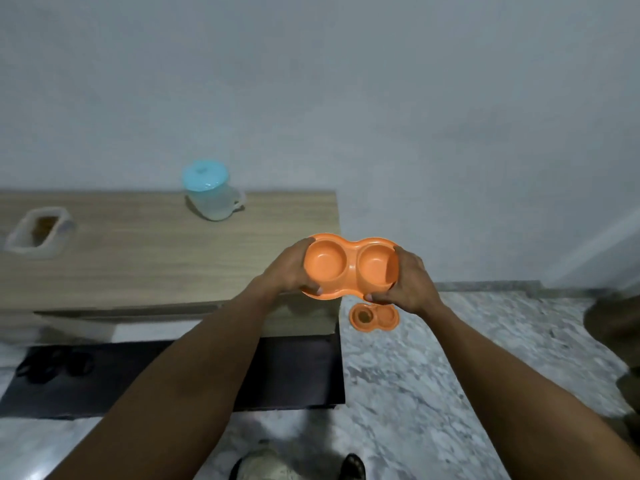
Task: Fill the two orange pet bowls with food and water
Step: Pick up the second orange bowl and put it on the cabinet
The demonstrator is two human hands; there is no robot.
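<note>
I hold an orange double pet bowl [349, 266] in the air over the right end of the wooden table [156, 258]; both of its cups look empty. My left hand [289, 268] grips its left end and my right hand [408, 282] grips its right end. A second orange double bowl [374, 317] lies on the floor below, with brown food in its left cup. A clear jug with a blue lid [212, 190] stands at the table's back edge. A clear container holding brown food [40, 232] sits at the table's left end.
A pale wall rises behind the table. The floor [450, 375] is grey speckled stone. A dark mat [173, 372] with dark sandals [52, 367] lies under the table. My feet [298, 465] show at the bottom edge. A dark object [613, 323] stands at far right.
</note>
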